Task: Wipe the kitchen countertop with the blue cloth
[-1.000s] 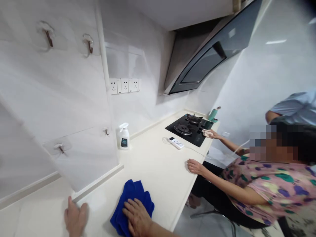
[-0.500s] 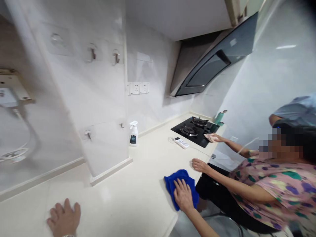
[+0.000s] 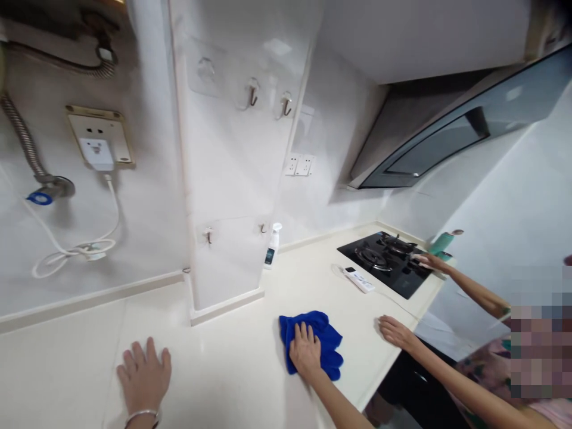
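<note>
My right hand lies flat on a blue cloth, pressing it against the pale countertop. The cloth is spread and wrinkled, partly hidden under the palm and fingers. At the lower left, my left hand rests on the bare counter with fingers spread, a bracelet on its wrist. It holds nothing. Behind the cloth, by the wall corner, stands a white spray bottle, partly covered by the jutting wall.
A co-worker's hand is at the black gas stove; their other hand rests by the counter edge. A white power strip lies between. Green bottle stands beyond the stove. Left wall has a plugged socket and looped cable.
My view has swung left, showing more of the left wall. My right hand has moved left across the counter with the cloth under it. The co-worker's far hand has moved further over the stove.
</note>
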Available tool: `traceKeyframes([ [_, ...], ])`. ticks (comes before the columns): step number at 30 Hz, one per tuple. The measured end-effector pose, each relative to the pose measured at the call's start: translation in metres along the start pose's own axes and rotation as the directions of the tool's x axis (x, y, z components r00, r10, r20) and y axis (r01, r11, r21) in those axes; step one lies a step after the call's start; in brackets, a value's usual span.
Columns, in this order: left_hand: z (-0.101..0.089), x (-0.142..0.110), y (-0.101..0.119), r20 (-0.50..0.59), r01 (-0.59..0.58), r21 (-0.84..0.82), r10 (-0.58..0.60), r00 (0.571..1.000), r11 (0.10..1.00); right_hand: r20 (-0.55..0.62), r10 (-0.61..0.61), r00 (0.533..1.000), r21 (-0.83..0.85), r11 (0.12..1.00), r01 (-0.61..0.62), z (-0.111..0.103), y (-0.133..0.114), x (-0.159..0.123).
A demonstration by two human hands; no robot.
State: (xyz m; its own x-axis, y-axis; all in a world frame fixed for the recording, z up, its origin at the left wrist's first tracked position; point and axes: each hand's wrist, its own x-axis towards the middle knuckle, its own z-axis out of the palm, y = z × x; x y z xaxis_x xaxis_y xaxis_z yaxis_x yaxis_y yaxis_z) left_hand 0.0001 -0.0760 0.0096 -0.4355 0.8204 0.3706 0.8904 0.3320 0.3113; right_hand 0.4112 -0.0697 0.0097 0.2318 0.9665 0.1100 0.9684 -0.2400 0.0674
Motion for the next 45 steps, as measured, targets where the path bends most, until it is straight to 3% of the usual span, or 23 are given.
traceKeyframes([
  [6, 0.013, -0.004, -0.005, -0.116, -0.04, 0.02, 0.042, 0.992, 0.999, 0.006, -0.193, 0.981, 0.173, 0.967, 0.189, -0.015, -0.102, 0.034],
  [11, 0.004, -0.005, -0.001, -0.105, -0.043, 0.082, 0.052, 0.993, 0.996, -0.016, -0.452, 0.892, 0.313, 0.845, 0.434, -0.03, -0.17, 0.01],
  [13, 0.001, -0.005, 0.0, -0.075, -0.035, 0.114, 0.044, 0.996, 0.993, -0.019, -0.568, 0.823, 0.367, 0.762, 0.534, -0.038, -0.182, -0.007],
  [17, 0.0, -0.001, -0.002, -0.003, -0.009, 0.155, 0.009, 1.0, 0.988, -0.077, -0.776, 0.626, 0.472, 0.525, 0.708, -0.05, -0.181, -0.048],
  [19, 0.0, 0.001, -0.005, 0.037, -0.011, 0.156, 0.005, 0.999, 0.988, -0.149, -0.807, 0.571, 0.495, 0.439, 0.75, -0.048, -0.17, -0.067],
  [21, -0.003, 0.002, -0.007, 0.057, -0.023, 0.143, 0.015, 0.998, 0.989, -0.22, -0.805, 0.551, 0.492, 0.396, 0.775, -0.039, -0.154, -0.083],
  [24, -0.011, 0.002, -0.011, 0.04, -0.046, 0.091, 0.042, 0.998, 0.995, -0.297, -0.775, 0.557, 0.461, 0.394, 0.795, -0.016, -0.122, -0.095],
  [26, -0.016, 0.003, -0.008, 0.027, -0.033, 0.03, 0.032, 0.999, 0.999, -0.336, -0.737, 0.587, 0.44, 0.428, 0.79, -0.002, -0.096, -0.098],
  [30, -0.012, -0.008, 0.028, 0.009, 0.03, -0.224, -0.028, 1.0, 0.974, -0.357, -0.563, 0.745, 0.444, 0.6, 0.666, 0.01, -0.045, -0.101],
  [32, -0.002, -0.029, 0.062, -0.02, -0.114, -0.405, 0.116, 0.993, 0.907, -0.354, -0.482, 0.801, 0.438, 0.672, 0.597, 0.009, -0.024, -0.102],
  [33, 0.003, -0.045, 0.08, -0.04, -0.226, -0.481, 0.237, 0.971, 0.847, -0.36, -0.447, 0.819, 0.426, 0.702, 0.571, 0.008, -0.016, -0.103],
  [34, 0.009, -0.062, 0.098, -0.036, -0.353, -0.517, 0.392, 0.919, 0.78, -0.371, -0.405, 0.836, 0.41, 0.736, 0.539, 0.007, -0.007, -0.104],
  [35, 0.015, -0.08, 0.115, 0.003, -0.472, -0.519, 0.553, 0.833, 0.713, -0.383, -0.349, 0.855, 0.396, 0.775, 0.493, 0.007, 0.0, -0.104],
  [36, 0.021, -0.098, 0.131, 0.018, -0.521, -0.526, 0.622, 0.783, 0.672, -0.392, -0.281, 0.876, 0.384, 0.816, 0.433, 0.008, 0.008, -0.105],
  [38, 0.03, -0.129, 0.155, 0.033, -0.572, -0.542, 0.696, 0.718, 0.616, -0.393, -0.165, 0.905, 0.362, 0.876, 0.317, 0.01, 0.024, -0.107],
  [41, 0.041, -0.155, 0.175, 0.041, -0.653, -0.532, 0.787, 0.616, 0.539, -0.38, -0.174, 0.908, 0.34, 0.887, 0.312, 0.014, 0.044, -0.113],
  [45, 0.052, -0.139, 0.177, 0.155, -0.764, -0.405, 0.861, 0.484, 0.502, -0.395, -0.148, 0.907, 0.383, 0.87, 0.309, 0.016, 0.054, -0.12],
])
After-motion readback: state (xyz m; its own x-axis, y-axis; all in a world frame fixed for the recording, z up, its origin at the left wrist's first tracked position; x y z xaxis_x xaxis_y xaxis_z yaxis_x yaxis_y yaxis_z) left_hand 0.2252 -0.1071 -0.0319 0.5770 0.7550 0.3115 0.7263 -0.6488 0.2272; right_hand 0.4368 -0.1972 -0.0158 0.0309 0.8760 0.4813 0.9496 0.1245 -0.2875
